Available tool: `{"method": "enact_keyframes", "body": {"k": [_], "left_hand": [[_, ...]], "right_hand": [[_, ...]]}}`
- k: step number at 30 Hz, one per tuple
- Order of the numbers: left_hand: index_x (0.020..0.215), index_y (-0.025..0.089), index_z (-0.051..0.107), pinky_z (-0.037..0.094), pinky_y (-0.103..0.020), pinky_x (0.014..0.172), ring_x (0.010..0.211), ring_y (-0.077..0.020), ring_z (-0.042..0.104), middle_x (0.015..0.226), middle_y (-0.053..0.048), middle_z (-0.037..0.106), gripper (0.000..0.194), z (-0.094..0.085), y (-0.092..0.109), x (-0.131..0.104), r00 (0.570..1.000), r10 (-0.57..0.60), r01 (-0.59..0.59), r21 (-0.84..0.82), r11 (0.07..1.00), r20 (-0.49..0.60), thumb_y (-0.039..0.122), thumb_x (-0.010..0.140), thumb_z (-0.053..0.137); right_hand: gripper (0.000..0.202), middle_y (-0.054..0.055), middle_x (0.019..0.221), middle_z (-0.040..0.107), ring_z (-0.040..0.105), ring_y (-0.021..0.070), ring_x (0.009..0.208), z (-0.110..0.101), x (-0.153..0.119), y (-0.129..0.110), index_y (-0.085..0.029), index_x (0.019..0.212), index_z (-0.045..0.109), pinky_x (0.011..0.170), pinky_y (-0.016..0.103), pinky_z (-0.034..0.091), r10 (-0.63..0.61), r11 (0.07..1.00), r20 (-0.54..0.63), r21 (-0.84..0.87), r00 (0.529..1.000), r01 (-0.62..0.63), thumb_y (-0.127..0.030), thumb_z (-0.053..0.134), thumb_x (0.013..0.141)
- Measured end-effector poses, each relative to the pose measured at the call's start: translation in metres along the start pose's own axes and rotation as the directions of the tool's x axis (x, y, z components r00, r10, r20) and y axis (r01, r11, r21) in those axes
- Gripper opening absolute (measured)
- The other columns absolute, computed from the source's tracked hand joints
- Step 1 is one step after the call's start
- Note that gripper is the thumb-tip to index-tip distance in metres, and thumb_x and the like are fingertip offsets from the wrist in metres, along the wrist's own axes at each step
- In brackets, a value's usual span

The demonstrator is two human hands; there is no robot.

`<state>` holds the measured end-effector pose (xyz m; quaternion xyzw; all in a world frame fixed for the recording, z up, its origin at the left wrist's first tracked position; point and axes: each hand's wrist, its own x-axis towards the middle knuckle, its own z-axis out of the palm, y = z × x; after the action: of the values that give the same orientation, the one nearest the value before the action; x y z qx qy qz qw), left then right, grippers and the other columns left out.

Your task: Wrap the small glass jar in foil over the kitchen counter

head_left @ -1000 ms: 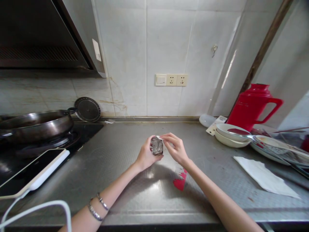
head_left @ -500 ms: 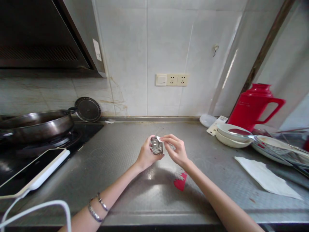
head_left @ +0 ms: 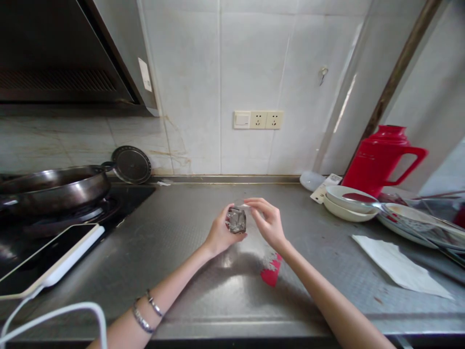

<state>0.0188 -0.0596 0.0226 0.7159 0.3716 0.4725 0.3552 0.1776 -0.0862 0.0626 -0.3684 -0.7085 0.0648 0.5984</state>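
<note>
My left hand (head_left: 222, 231) is wrapped round a small see-through grey container (head_left: 237, 220), glass-like and boxy with shiny facets. It is held above the steel counter (head_left: 174, 271). At the container's upper right edge, my right hand (head_left: 268, 218) has its fingers pressed together on a thin white piece (head_left: 245, 206). Only a sliver of that piece shows, so I cannot tell what it is. Below my hands, a red patch (head_left: 271, 276) with a jagged edge shows on the counter, partly next to my right forearm.
On the left are a steel pan (head_left: 58, 189) on the hob and a phone-like device (head_left: 51, 259) with a white cable (head_left: 72, 308). On the right are a red thermos (head_left: 381, 157), stacked bowls (head_left: 350, 211), a plate (head_left: 403, 228) and a white paper sheet (head_left: 399, 266).
My right hand has shifted slightly right, away from the container's top. The white piece now shows as a thin strip at the container's edge. My left hand stays almost still.
</note>
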Motion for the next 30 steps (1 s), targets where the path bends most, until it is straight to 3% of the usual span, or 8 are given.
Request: {"method": "enact_keyframes", "body": {"k": [2,8,11,17,25,30], "left_hand": [[0.129,0.017,0.041,0.049,-0.03,0.075,0.089,-0.0194,0.06,0.113,-0.01,0.062,0.086,0.001,-0.001,0.0,1.0,0.009,-0.009,0.031,0.999,0.002,0.021,0.053,0.082],[0.122,0.018,0.049,0.048,-0.03,0.076,0.083,-0.0179,0.061,0.095,-0.003,0.065,0.073,0.004,-0.009,-0.002,0.997,0.043,-0.046,0.046,0.998,0.058,0.019,0.055,0.079],[0.123,0.018,0.049,0.049,-0.031,0.078,0.085,-0.0188,0.062,0.099,-0.004,0.066,0.074,0.004,-0.009,-0.003,0.996,0.057,-0.062,0.089,0.994,0.067,0.02,0.056,0.079],[0.129,0.016,0.046,0.044,-0.037,0.096,0.111,-0.0257,0.056,0.125,-0.011,0.059,0.08,0.003,-0.003,-0.003,0.987,0.15,-0.154,0.067,0.986,0.06,0.023,0.056,0.08],[0.134,0.014,0.043,0.046,-0.039,0.095,0.108,-0.0274,0.059,0.123,-0.013,0.06,0.087,0.002,-0.006,-0.001,0.994,0.099,-0.102,0.08,0.992,0.034,0.025,0.056,0.08],[0.136,0.014,0.041,0.047,-0.037,0.094,0.108,-0.027,0.059,0.123,-0.014,0.061,0.092,-0.001,-0.01,0.001,0.996,0.089,-0.09,0.073,0.993,0.012,0.025,0.054,0.08]], "right_hand": [[0.022,0.008,0.099,0.071,0.065,0.0213,0.094,0.002,-0.001,0.003,-0.022,0.088,0.069,0.084,0.036,0.05,-0.006,1.0,0.016,-0.023,1.0,0.006,-0.02,0.048,0.086],[0.03,0.008,0.101,0.071,0.066,0.0192,0.095,0.012,-0.007,0.009,-0.022,0.105,0.066,0.083,0.034,0.053,-0.08,0.99,0.236,-0.092,0.968,0.105,-0.015,0.044,0.087],[0.028,0.009,0.104,0.07,0.066,0.0195,0.099,0.014,-0.009,0.01,-0.02,0.104,0.065,0.086,0.035,0.053,-0.124,0.983,0.241,-0.105,0.963,0.153,-0.013,0.043,0.087],[0.025,0.01,0.102,0.071,0.066,0.0193,0.099,0.011,-0.008,0.004,-0.019,0.096,0.064,0.088,0.035,0.053,-0.268,0.953,0.245,-0.075,0.932,0.294,-0.009,0.044,0.084],[0.027,0.009,0.096,0.072,0.067,0.0187,0.093,0.01,-0.007,0.0,-0.019,0.096,0.064,0.085,0.034,0.054,-0.315,0.939,0.215,-0.071,0.924,0.337,-0.008,0.044,0.081],[0.027,0.009,0.092,0.073,0.067,0.0202,0.093,0.011,-0.009,-0.003,-0.018,0.097,0.065,0.084,0.036,0.055,-0.401,0.905,0.197,-0.063,0.894,0.42,-0.007,0.047,0.079]]}}
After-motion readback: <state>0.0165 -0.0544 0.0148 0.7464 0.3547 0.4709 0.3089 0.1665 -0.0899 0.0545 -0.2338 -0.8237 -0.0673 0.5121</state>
